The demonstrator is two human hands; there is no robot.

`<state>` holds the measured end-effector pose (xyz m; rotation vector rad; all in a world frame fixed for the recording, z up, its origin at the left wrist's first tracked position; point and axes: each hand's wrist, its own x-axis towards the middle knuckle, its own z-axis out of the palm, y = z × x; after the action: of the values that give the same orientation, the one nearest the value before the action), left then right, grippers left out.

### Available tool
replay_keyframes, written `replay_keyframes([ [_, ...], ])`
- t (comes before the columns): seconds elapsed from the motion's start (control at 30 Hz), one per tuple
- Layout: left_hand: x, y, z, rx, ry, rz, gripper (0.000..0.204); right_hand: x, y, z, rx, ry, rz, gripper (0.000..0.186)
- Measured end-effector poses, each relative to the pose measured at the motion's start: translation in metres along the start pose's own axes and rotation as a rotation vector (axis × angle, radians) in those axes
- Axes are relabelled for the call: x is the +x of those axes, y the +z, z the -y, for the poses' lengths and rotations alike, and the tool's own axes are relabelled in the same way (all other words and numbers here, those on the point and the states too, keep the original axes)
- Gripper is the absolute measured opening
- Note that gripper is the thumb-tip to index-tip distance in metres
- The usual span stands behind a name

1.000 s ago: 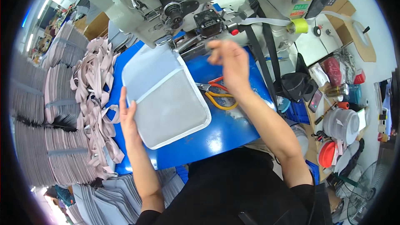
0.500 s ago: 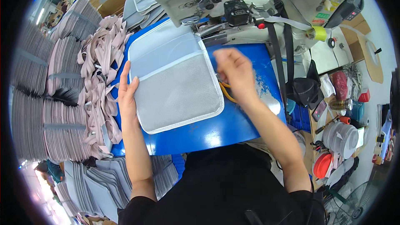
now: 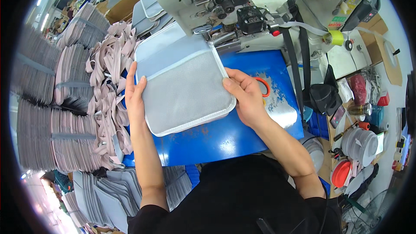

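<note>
There you are with the grey fabric pouch [image 3: 186,97] at the centre of the frame, slightly left, its top right edge running up to the sewing machine [image 3: 173,0]. Your right hand [image 3: 248,99] pinches the pouch's right edge, thumb on the face, fingertips tucked out of sight! On the other side, your left hand [image 3: 136,97] lies along the left edge, thumb and forefinger parted; whether its hidden fingers grip, I can't tell. Under it all spreads the blue table [image 3: 208,147], and an orange scissor handle [image 3: 267,89] peeks out just beside your right hand. Pale pink straps [image 3: 108,99] tumble down the left of the frame, beside stacked grey panels [image 3: 35,134] farther out.
</note>
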<state>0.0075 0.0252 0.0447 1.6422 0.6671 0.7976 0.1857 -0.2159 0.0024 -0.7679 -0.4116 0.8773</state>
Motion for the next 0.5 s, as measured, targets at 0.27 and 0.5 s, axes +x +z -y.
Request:
replay_keyframes([
  [0.27,0.078,-0.013,0.011,0.028,0.069,0.012,0.067,0.049,-0.003,0.008,-0.136,-0.006,-0.043,0.03],
  [0.5,0.094,-0.007,-0.001,0.056,0.037,-0.134,0.062,0.029,-0.045,0.143,-0.772,-0.923,-0.465,0.015],
])
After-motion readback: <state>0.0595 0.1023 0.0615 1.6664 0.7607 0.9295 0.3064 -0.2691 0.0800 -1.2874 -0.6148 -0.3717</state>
